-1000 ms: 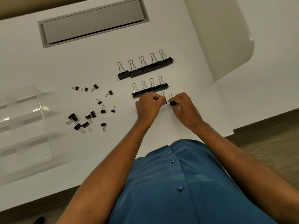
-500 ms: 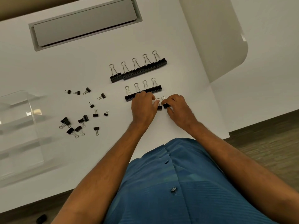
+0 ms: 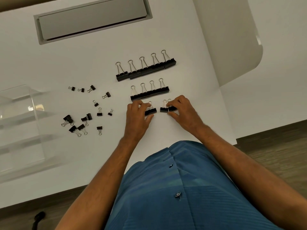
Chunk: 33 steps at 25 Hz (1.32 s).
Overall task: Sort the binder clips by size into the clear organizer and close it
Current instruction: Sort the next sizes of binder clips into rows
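Observation:
Black binder clips lie on a white table [image 3: 166, 22]. A back row of several large clips [image 3: 146, 68] and a shorter row of medium clips [image 3: 150, 92] stand lined up. Just in front, my left hand [image 3: 138, 113] pinches a pair of smaller clips [image 3: 150, 110], and my right hand [image 3: 181, 108] pinches another pair of smaller clips [image 3: 164, 109]. A gap separates the two pairs. Loose small clips [image 3: 86, 112] are scattered to the left. The clear organizer [image 3: 21, 127] stands open at the left edge, its shelves faint.
A grey recessed cable tray [image 3: 93, 19] runs along the far side of the table. A pale chair back [image 3: 232, 39] rises at the right. The table's near edge meets dark wood flooring. A small black object [image 3: 39, 217] lies on the floor.
My hands have drawn apart, splitting the small clips into two pairs with a gap between. The rows behind have not moved.

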### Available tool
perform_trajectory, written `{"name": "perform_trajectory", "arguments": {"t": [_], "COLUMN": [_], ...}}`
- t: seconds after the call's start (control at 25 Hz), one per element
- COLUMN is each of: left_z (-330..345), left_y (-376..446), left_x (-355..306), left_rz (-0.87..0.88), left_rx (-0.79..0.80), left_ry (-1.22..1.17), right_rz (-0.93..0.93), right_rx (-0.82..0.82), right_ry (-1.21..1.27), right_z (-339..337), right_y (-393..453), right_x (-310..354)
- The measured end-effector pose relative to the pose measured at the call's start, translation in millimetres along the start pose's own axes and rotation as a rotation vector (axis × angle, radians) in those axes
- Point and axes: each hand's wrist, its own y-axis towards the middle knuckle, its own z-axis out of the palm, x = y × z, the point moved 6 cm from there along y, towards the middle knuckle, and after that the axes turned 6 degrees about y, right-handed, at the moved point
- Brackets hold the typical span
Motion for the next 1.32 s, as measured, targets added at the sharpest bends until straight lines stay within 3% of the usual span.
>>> {"name": "perform_trajectory", "arguments": {"t": [0.32, 1.32], "left_z": [7, 9], "left_y": [-4, -4], "left_x": [9, 12], "left_rz": [-0.041, -0.06], "left_rx": [0.007, -0.004], "left_ry": [-0.138, -0.206], "right_rz": [-0.009, -0.012], "right_rx": [0.023, 0.02], "right_ry": [0.004, -0.039], "right_z": [5, 13], "right_y": [10, 15], "right_x": [0, 8]}}
